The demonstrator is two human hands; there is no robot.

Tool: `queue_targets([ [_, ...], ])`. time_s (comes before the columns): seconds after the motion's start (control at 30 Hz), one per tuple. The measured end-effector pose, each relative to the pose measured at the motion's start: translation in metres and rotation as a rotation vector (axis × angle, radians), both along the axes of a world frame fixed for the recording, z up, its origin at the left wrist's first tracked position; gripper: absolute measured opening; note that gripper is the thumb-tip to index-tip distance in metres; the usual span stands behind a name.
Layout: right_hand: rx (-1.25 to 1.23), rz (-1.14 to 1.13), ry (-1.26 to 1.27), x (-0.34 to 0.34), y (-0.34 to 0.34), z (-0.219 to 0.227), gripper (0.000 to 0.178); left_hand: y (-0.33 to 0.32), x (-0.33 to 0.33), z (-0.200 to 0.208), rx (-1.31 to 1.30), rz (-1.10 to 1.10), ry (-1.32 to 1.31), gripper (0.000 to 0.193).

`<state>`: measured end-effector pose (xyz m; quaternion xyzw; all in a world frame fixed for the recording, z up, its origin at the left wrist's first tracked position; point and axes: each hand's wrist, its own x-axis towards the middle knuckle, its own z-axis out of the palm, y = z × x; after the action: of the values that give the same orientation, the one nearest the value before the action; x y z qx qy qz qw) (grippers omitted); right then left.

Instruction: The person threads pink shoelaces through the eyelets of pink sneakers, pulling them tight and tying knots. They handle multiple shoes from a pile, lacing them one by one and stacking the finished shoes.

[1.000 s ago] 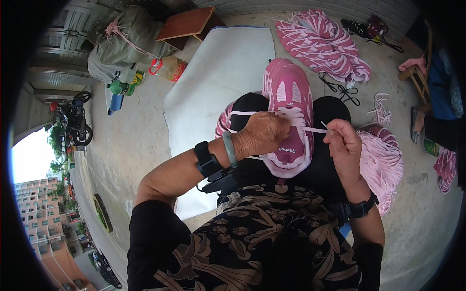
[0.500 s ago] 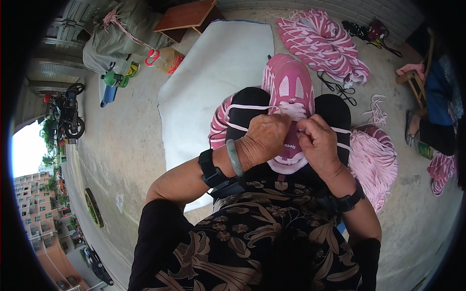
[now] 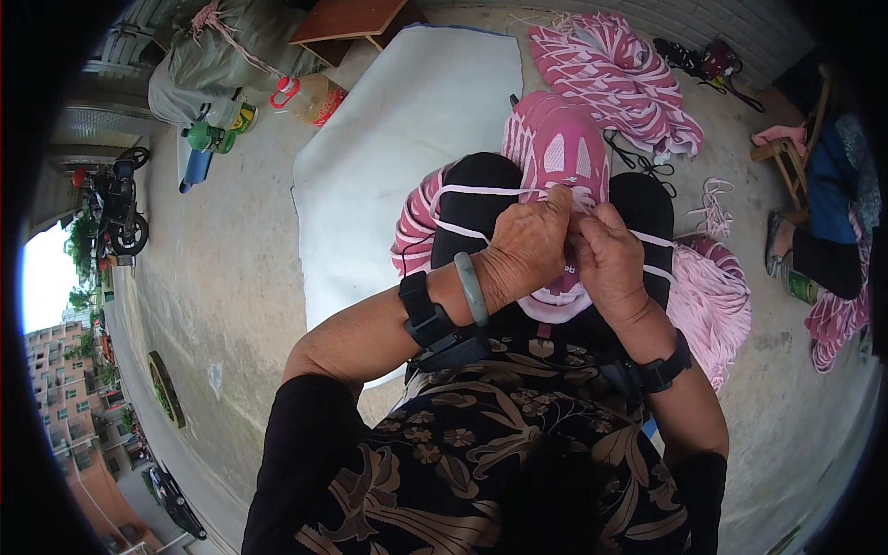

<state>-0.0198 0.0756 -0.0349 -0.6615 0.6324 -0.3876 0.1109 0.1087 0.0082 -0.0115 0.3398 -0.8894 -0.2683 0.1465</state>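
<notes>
A pink shoe upper [image 3: 560,129] with mesh panels lies between my knees, toe pointing away and padded collar towards me. Pale pink shoelace [image 3: 486,191] crosses its lacing and stretches over my left knee. My left hand [image 3: 529,236] is closed at the lacing, its thumb and index finger pinching the lace. Right beside it, my right hand [image 3: 610,259] is closed too, fingertips pinched at the right edge of the lacing. What the right fingertips hold is hidden. Both hands cover part of the tongue.
A white sheet [image 3: 370,185] is spread on the concrete floor. Pink bundled uppers [image 3: 610,79] lie beyond my knees, with pale lace hanks [image 3: 708,310] at right. Bottles [image 3: 310,97] and a wooden stool [image 3: 351,23] stand far left. Another person's foot [image 3: 782,240] shows at right.
Both hands have shifted slightly forward and closer together over the lacing. The left thumb and index finger now reach farther up the lacing. The view has shifted slightly.
</notes>
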Motion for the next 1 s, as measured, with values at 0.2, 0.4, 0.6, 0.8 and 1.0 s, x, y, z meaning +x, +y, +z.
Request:
queue_targets([
  [0.2,0.136,0.000,0.229,0.005,0.001,0.011,0.022,-0.011,0.005,-0.005,0.009,-0.011,0.019,0.024],
  [0.4,0.163,-0.107,0.315,-0.060,0.044,0.040,0.011,-0.032,0.029,0.039,0.162,-0.051,-0.085,0.021],
  [0.6,0.339,-0.222,0.402,-0.138,0.109,-0.007,0.010,-0.047,0.049,0.068,0.233,-0.112,-0.051,0.024],
  [0.8,0.138,0.016,0.246,-0.067,0.049,0.022,0.016,-0.042,0.053,0.093,0.370,-0.061,0.123,0.024],
  [1.0,-0.006,0.153,0.568,-0.047,0.016,0.006,0.018,-0.039,0.043,0.109,0.423,-0.089,0.124,0.036],
])
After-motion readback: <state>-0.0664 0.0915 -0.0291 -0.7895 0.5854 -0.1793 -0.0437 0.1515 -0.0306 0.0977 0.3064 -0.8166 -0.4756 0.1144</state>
